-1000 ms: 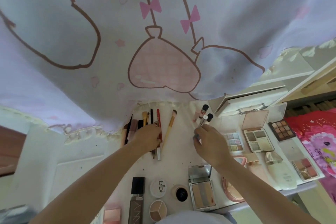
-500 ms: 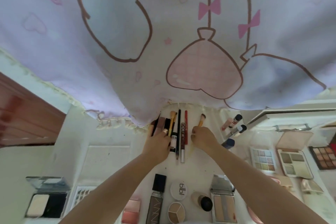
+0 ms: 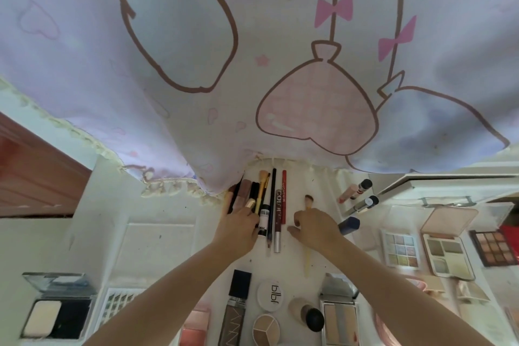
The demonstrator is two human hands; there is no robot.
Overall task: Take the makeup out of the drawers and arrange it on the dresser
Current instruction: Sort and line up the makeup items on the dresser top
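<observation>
There is one view only, worn on the person's head, so no part of the scene is shared with a second camera. It looks forward and steeply down onto the white table (image 3: 157,244) from close range, with both forearms reaching in from the bottom edge. The wide-angle lens bends the edges strongly. A printed curtain (image 3: 196,50) fills the upper half, probably hanging just behind the table, though the distortion makes that uncertain.
</observation>
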